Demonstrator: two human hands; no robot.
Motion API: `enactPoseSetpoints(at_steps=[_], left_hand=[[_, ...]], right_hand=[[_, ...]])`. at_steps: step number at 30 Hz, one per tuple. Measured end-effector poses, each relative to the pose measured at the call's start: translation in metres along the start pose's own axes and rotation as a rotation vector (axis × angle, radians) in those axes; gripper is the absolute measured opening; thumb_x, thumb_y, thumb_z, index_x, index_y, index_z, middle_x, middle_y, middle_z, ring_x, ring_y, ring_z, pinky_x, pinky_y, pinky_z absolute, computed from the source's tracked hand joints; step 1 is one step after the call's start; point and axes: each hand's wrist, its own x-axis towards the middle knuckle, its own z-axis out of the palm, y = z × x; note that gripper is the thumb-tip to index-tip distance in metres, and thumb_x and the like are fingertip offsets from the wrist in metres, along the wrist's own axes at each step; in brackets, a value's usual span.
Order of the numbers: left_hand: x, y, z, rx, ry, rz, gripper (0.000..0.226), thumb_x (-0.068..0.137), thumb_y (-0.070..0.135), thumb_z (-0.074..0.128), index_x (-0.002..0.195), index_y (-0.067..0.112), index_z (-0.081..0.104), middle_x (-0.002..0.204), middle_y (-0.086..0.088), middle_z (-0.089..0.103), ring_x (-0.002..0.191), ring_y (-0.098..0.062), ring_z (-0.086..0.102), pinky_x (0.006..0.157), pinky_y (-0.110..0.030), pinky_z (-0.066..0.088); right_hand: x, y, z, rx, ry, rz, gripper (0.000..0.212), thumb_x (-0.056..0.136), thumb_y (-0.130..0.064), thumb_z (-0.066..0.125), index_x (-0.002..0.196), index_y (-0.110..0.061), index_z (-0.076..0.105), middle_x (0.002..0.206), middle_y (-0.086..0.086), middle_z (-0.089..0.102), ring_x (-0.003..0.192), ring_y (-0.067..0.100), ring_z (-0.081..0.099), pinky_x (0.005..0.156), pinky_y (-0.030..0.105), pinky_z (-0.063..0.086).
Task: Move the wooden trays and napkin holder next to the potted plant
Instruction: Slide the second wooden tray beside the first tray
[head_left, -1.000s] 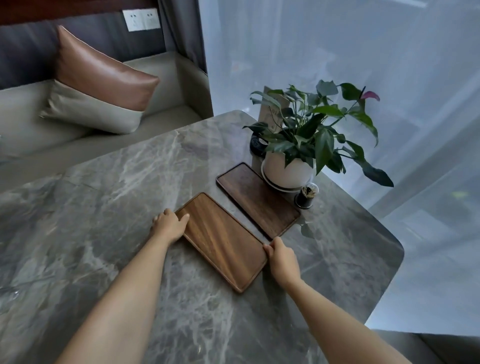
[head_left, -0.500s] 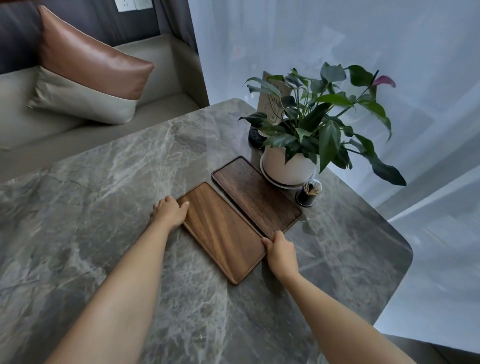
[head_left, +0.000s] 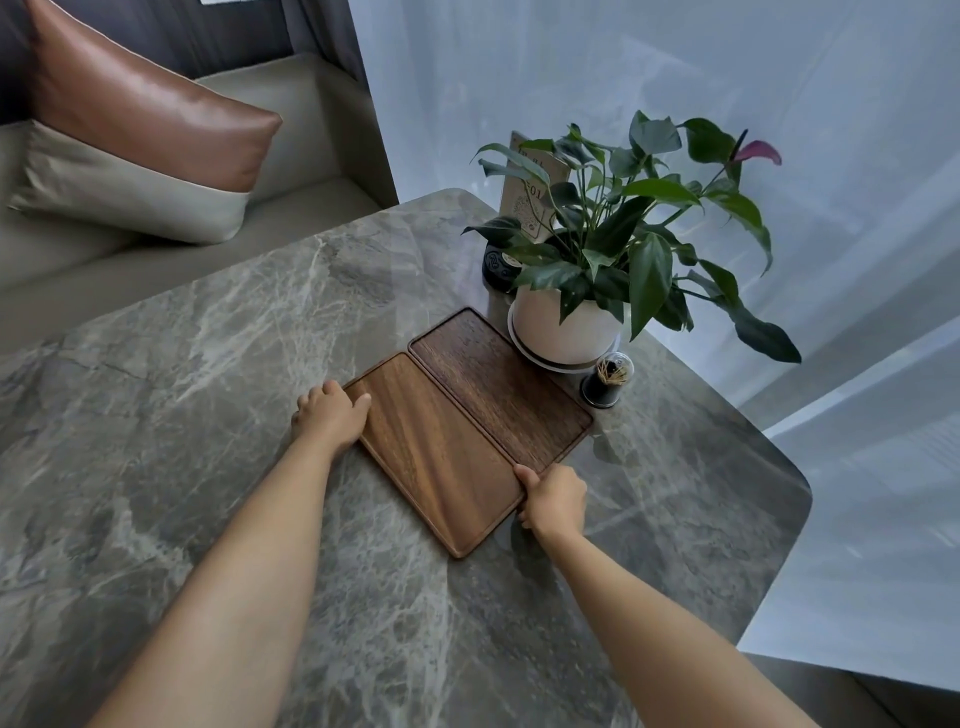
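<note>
Trays lying side by side, long edges touching, on marble table (head_left: 208, 395): lighter tray (head_left: 441, 462) nearer, darker tray (head_left: 498, 395) just beside potted plant (head_left: 597, 270). Left hand (head_left: 332, 415) gripping lighter tray's far corner, thumb lying on rim. Right hand (head_left: 553, 501) pinching its near right edge, thumb on top. Toothpick jar (head_left: 608, 384) standing by white pot. Cushion (head_left: 135, 124) sitting on sofa behind.

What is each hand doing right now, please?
Left hand: grip closed on the far short edge of the lighter rectangular wooden tray.
Right hand: grip closed on the same tray's near right edge.
</note>
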Motion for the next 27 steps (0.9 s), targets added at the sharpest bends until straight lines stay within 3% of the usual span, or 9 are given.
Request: enactPoseSetpoints(at_steps=[7, 11, 15, 18, 22, 24, 27], left_hand=[[0.001, -0.003, -0.001, 0.01, -0.007, 0.018, 0.063, 0.097, 0.039, 0.038, 0.142, -0.002, 0.028, 0.149, -0.024, 0.032, 0.138, -0.037, 0.027, 0.113, -0.046, 0.026], [-0.002, -0.009, -0.007, 0.061, -0.037, 0.05, 0.061, 0.097, 0.043, 0.035, 0.143, 0.003, 0.029, 0.15, -0.023, 0.03, 0.139, -0.037, 0.027, 0.113, -0.047, 0.026], [-0.012, -0.028, -0.019, 0.216, 0.089, 0.171, 0.059, 0.096, 0.042, 0.037, 0.143, 0.007, 0.028, 0.151, -0.018, 0.03, 0.14, -0.033, 0.024, 0.115, -0.046, 0.023], [-0.025, -0.052, -0.029, 0.337, 0.147, 0.27, 0.065, 0.097, 0.041, 0.033, 0.15, 0.009, 0.013, 0.16, -0.01, 0.011, 0.149, -0.026, 0.005, 0.12, -0.045, 0.01], [-0.053, -0.089, -0.052, 0.411, 0.186, 0.269, 0.068, 0.098, 0.042, 0.025, 0.151, 0.012, -0.004, 0.162, -0.004, -0.01, 0.149, -0.019, -0.011, 0.121, -0.045, -0.005], [-0.071, -0.112, -0.069, 0.415, 0.221, 0.264, 0.068, 0.098, 0.043, 0.023, 0.151, 0.012, -0.006, 0.161, -0.002, -0.011, 0.149, -0.016, -0.011, 0.121, -0.044, -0.007], [-0.098, -0.153, -0.097, 0.411, 0.273, 0.232, 0.068, 0.098, 0.044, 0.023, 0.151, 0.013, -0.007, 0.161, -0.001, -0.012, 0.149, -0.015, -0.011, 0.121, -0.044, -0.006]], right_hand=[[0.0, -0.001, -0.001, -0.041, 0.01, 0.015, 0.051, 0.081, -0.049, 0.059, 0.085, 0.002, 0.062, 0.09, 0.025, 0.069, 0.085, 0.038, 0.067, 0.079, 0.047, 0.057], [-0.014, -0.011, -0.015, -0.076, 0.04, 0.01, 0.048, 0.085, -0.049, 0.054, 0.066, -0.005, 0.049, 0.093, 0.021, 0.067, 0.089, 0.037, 0.064, 0.072, 0.036, 0.05], [-0.032, -0.024, -0.026, -0.27, 0.114, -0.151, 0.042, 0.093, -0.045, 0.041, 0.096, -0.004, 0.048, 0.102, 0.019, 0.065, 0.095, 0.036, 0.06, 0.07, 0.037, 0.043], [-0.048, -0.043, -0.023, -0.413, 0.11, -0.38, 0.039, 0.095, -0.039, 0.039, 0.108, -0.003, 0.046, 0.108, 0.02, 0.062, 0.102, 0.036, 0.055, 0.077, 0.041, 0.045], [-0.08, -0.079, -0.005, -0.607, 0.108, -0.666, 0.061, 0.094, -0.045, 0.032, 0.131, 0.003, 0.036, 0.129, 0.023, 0.049, 0.119, 0.037, 0.044, 0.096, 0.041, 0.04], [-0.102, -0.097, 0.01, -0.636, 0.085, -0.769, 0.078, 0.092, -0.054, 0.019, 0.141, 0.006, 0.022, 0.145, 0.026, 0.034, 0.133, 0.038, 0.033, 0.11, 0.042, 0.03], [-0.142, -0.129, 0.034, -0.654, -0.032, -0.833, 0.081, 0.09, -0.056, 0.019, 0.147, -0.002, -0.002, 0.159, 0.015, 0.0, 0.147, 0.026, 0.002, 0.119, 0.039, 0.006]])
